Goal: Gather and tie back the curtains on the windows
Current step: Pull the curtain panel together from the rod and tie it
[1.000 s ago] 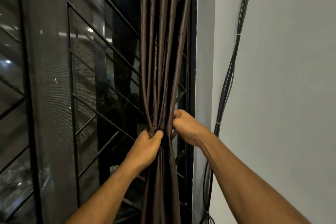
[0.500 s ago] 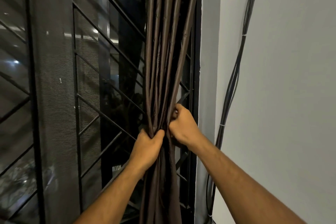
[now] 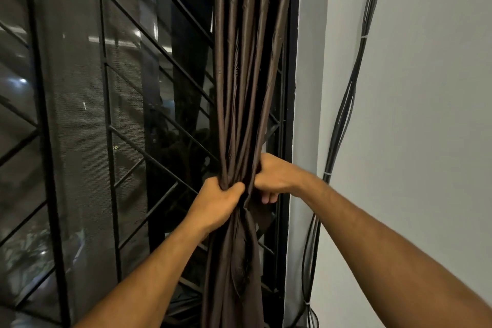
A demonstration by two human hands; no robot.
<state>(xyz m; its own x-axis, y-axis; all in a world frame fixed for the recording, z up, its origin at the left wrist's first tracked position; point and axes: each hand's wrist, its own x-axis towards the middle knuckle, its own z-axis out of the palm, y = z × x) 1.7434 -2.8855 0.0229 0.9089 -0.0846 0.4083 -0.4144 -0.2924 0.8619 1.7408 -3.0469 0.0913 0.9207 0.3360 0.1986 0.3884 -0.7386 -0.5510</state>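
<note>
The left hand (image 3: 218,201) is clenched round the curtain (image 3: 247,66), thumb and fingers wrapped across the front of the bunched folds so that they pinch in to a narrow waist at the fist. The right hand (image 3: 277,177) sits just beside it and a little higher, on the wall side of the bundle, its fingers curled in behind the cloth and gripping the rear folds; two fingertips show below the knuckles. The two hands almost touch, with only a fold or two between them.

The curtain hangs as one long upright rope of dark brown pleats. Above the hands it rises taut and straight out of the top of the view; below them it falls loose and wider. It hangs in front of the right-hand edge of the window grille (image 3: 149,146), against the dark frame, with the wall (image 3: 439,114) just beyond.

What the tying turns on, I judge, is this upright axis: any band has to pass round the bundle crosswise at the waist. The left hand already holds that waist, so the right hand, nearer the wall, looks the freer one to reach behind. No tie-back or hook can be made out.

A bundle of cables (image 3: 346,104) runs up the wall, well apart from the curtain.
</note>
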